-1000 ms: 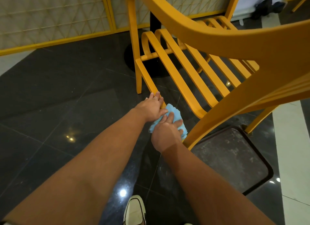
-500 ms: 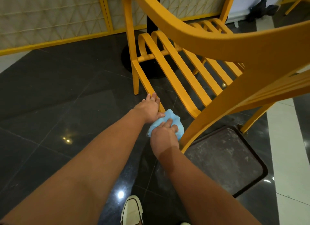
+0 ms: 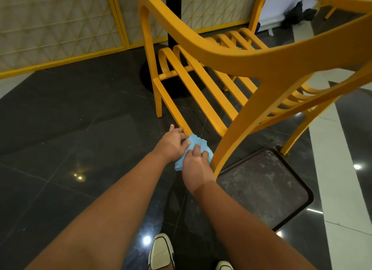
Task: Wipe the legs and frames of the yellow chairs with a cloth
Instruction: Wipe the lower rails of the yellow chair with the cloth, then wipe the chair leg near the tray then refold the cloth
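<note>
A yellow slatted chair (image 3: 221, 56) fills the upper right, its curved backrest nearest me. The left side rail of its seat frame (image 3: 173, 108) runs down towards my hands. A light blue cloth (image 3: 196, 144) is bunched at the rail's near end, by the near leg (image 3: 227, 149). My right hand (image 3: 196, 165) presses on the cloth with fingers curled over it. My left hand (image 3: 172, 144) rests against the rail and touches the cloth's left edge, fingers bent. Part of the cloth is hidden under both hands.
Dark glossy floor tiles (image 3: 60, 149) lie all around. A black table pedestal with a round base (image 3: 173, 48) stands behind the chair. A worn dark square plate (image 3: 261, 189) lies under the near leg. A yellow-framed lattice screen (image 3: 60, 28) lines the back. My white shoes (image 3: 161, 251) show below.
The view has shifted, so the chair sits further right and higher. Both hands stay on the cloth at the rail's near end, with little movement.
</note>
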Available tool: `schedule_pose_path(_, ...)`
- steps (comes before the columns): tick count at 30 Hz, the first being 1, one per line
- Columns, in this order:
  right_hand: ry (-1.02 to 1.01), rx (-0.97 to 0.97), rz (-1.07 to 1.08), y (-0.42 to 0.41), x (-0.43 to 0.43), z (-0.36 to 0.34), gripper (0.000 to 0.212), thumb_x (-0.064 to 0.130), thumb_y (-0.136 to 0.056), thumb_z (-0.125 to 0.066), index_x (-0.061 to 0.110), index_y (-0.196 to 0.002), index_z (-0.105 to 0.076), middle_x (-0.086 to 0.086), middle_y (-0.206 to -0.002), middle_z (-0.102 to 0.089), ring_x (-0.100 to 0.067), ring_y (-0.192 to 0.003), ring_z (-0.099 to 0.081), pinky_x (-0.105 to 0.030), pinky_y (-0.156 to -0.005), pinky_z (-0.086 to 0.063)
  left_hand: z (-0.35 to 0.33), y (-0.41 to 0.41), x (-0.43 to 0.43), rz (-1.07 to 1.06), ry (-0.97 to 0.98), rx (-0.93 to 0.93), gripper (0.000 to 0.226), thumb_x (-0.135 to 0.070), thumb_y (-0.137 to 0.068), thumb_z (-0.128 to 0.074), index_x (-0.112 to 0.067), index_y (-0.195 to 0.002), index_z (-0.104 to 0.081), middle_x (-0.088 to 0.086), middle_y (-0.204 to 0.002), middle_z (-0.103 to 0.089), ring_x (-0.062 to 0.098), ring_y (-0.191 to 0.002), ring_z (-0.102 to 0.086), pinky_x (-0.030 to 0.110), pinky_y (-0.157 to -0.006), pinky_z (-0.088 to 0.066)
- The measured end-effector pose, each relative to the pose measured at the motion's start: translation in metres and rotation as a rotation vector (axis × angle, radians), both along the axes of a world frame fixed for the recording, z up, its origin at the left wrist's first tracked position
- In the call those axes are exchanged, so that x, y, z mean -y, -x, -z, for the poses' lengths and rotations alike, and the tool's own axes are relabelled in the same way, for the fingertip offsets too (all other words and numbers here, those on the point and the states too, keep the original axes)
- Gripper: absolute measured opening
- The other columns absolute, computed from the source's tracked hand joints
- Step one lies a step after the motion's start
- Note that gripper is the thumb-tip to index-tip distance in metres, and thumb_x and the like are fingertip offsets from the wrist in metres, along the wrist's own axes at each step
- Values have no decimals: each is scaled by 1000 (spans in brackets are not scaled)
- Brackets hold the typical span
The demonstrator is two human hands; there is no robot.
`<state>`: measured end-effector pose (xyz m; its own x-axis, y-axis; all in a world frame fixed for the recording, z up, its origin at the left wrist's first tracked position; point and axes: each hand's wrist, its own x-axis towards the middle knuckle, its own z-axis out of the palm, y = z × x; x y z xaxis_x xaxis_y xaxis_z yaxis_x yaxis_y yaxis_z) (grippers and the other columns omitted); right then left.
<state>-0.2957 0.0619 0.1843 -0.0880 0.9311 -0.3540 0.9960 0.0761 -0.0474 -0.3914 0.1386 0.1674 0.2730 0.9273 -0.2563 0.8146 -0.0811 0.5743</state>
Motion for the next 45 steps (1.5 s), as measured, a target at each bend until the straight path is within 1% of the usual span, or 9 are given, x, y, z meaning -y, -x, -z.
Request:
schedule_pose_path(2, -38, -35, -15, -2, 5, 1, 56, 17, -101, -36, -4, -148, -16, -26, -156, -12, -43, -136, -26, -46, -110, -33, -5, -1, 6, -118, -24, 108, 34, -31, -94, -56, -13, -122, -64, 8, -130, -59, 26, -128, -49, 32, -98, -42)
schedule_pose_path(4, -39, -84, -14, -5, 10, 0, 61, 16, -100, -37, -3, -150, -9, -24, -158, -6, -42, -139, -21, -47, -114, -28, -12, -1, 11, -228, 30, 242, 29, -29, -91, -61, -14, -115, -66, 5, -110, -68, 19, -102, -63, 25, -79, -47)
schedule_pose_path(9, -47, -249, -5, -9, 28, -15, 72, 14, -95, -46, 4, -153, -4, -18, -160, 3, -37, -144, -11, -45, -119, -17, -26, -6, 24, -357, 92, 408, 22, -19, -88, -66, -14, -110, -64, 7, -106, -69, 21, -95, -66, 38, -86, -56)
schedule_pose_path(19, -189, -547, -9, -40, 65, -48, 85, 28, -82, -70, 13, -151, -22, -9, -159, -14, -30, -144, -23, -42, -115, -30, -68, -15, 57, -422, 79, 526, 15, -21, -85, -68, -19, -97, -61, 7, -95, -67, 23, -86, -67, 45, -77, -59)
schedule_pose_path(24, -346, -728, 57, -57, 86, -59, 45, 13, -73, -71, 9, -118, -65, -8, -126, -55, -25, -111, -58, -38, -93, -51, -88, -19, 84, -491, 68, 529, 11, -25, -84, -67, -20, -88, -58, 8, -91, -67, 26, -84, -67, 45, -72, -60)
schedule_pose_path(28, -404, -795, 157, -70, 97, -76, 25, 9, -78, -69, 16, -102, -72, -1, -90, -65, -17, -83, -61, -24, -71, -46, -108, -28, 105, -519, 74, 547, 14, -23, -87, -64, -20, -98, -56, 10, -95, -65, 25, -83, -67, 34, -53, -56)
schedule_pose_path(33, -382, -808, 258, -91, 107, -91, 14, 13, -86, -61, 16, -99, -64, -3, -90, -67, -23, -84, -62, -41, -70, -50, -126, -41, 126, -528, 71, 587, 32, -18, -87, -60, -39, -110, -52, 10, -79, -58, 23, -69, -59, 38, -64, -55)
schedule_pose_path(39, -290, -842, 252, -117, 116, -122, 23, -2, -83, -53, 14, -98, -62, -3, -91, -64, -17, -82, -57, -28, -67, -46, -145, -59, 143, -550, 63, 527, 18, -16, -87, -54, -30, -82, -64, 2, -95, -61, 25, -90, -60, 42, -81, -55)
schedule_pose_path(45, -301, -787, 237, -134, 114, -135, 37, -10, -78, -48, 20, -90, -66, -2, -90, -65, -18, -84, -56, -29, -66, -45, -156, -59, 151, -555, 94, 522, 19, -12, -84, -58, -21, -99, -67, 3, -106, -61, 22, -97, -58, 37, -82, -52)
